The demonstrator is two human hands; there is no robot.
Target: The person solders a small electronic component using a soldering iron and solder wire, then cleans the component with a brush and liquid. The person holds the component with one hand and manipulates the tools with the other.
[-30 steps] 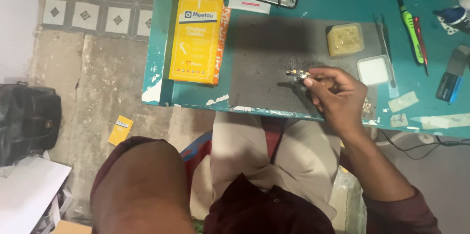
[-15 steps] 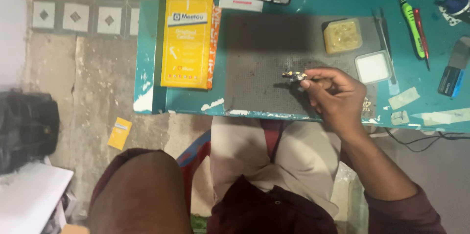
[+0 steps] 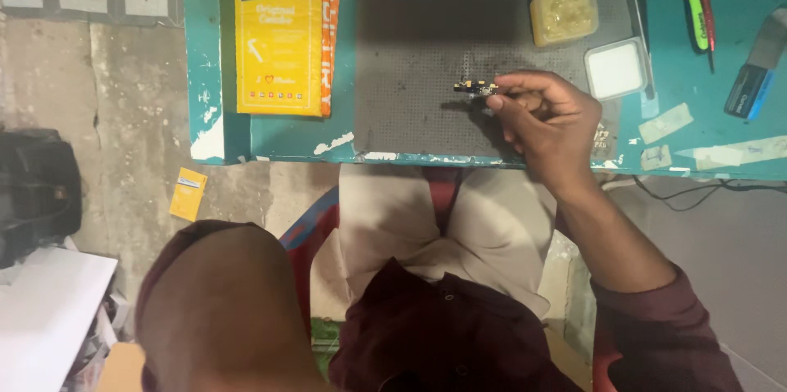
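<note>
My right hand [image 3: 548, 117] pinches a small dark component with gold contacts [image 3: 475, 88] between fingertips, held just over the grey work mat [image 3: 418, 56] on the teal table [image 3: 721, 125]. A yellowish tub [image 3: 562, 11] and white square container [image 3: 615, 69] sit nearby.

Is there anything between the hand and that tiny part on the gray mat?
No. The right hand already pinches the small dark part at its fingertips, over the gray mat. Nothing sits between them.
</note>
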